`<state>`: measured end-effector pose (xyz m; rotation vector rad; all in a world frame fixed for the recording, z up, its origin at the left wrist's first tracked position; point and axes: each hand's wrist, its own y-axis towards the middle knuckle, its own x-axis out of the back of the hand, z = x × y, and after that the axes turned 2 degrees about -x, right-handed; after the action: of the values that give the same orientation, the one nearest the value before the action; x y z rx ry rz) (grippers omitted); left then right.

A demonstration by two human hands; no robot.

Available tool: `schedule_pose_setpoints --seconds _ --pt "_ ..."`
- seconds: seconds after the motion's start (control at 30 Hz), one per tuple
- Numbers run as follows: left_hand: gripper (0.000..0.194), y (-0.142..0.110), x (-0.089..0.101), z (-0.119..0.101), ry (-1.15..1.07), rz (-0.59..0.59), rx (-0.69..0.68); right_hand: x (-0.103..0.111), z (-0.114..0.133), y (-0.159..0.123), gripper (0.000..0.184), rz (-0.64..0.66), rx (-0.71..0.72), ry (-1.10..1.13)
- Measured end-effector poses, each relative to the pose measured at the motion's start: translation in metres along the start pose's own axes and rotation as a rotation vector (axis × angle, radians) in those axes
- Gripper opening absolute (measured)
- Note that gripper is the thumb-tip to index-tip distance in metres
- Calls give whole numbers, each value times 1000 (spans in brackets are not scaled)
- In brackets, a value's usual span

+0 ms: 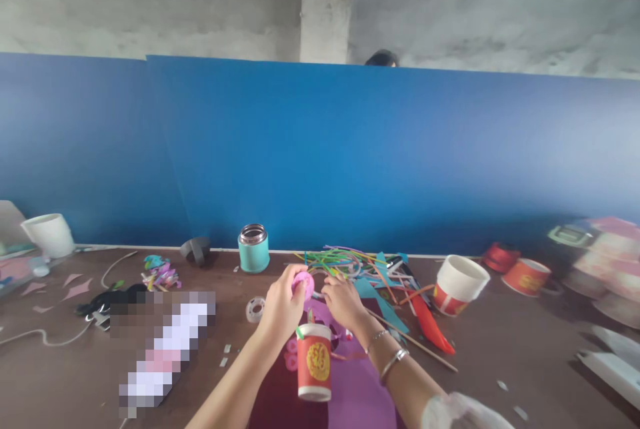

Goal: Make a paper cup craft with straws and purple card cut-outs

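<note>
My left hand (285, 301) is closed around a small round pink piece (303, 284), held upright above the desk. To its right, my right hand (342, 300) has its fingers bent and drawn together beside a heap of coloured pipe cleaners (340, 259). What its fingertips hold, if anything, I cannot make out. Nearer to me, between my forearms, a red paper cup (315, 365) with a white rim and yellow emblem stands upright. A bit of green shows at its rim. Purple sheets (363, 389) lie beneath it, with pink cut-out shapes (291, 355) at its left.
Left of my hands are a tape roll (255, 309), a turquoise jar (253, 249) without a lid and a dark cap (195, 251). Stacked white-and-red cups (459, 284) stand right, near a thin stick (415, 341). A blue partition (320, 162) rises behind; a person's head shows above it.
</note>
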<state>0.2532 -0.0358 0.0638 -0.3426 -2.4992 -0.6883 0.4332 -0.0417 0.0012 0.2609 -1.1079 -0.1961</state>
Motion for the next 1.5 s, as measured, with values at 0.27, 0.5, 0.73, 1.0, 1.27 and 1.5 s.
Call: schedule_pose_setpoints --seconds 0.27,0.5,0.73,1.0,1.27,1.5 --pt "17 2 6 -4 12 -94 7 29 15 -24 15 -78 -10 171" --pt "13 -2 7 -15 110 -86 34 44 30 -37 21 13 -37 682" --pt "25 2 5 -11 100 -12 39 45 38 -38 16 -31 115 587" --pt "21 5 11 3 379 -82 96 49 41 -40 18 -15 120 503" --pt "41 -1 8 -6 311 44 -120 41 38 -38 15 -48 108 441" --pt "34 -5 2 -14 228 85 -126 43 38 -38 12 -44 124 449"
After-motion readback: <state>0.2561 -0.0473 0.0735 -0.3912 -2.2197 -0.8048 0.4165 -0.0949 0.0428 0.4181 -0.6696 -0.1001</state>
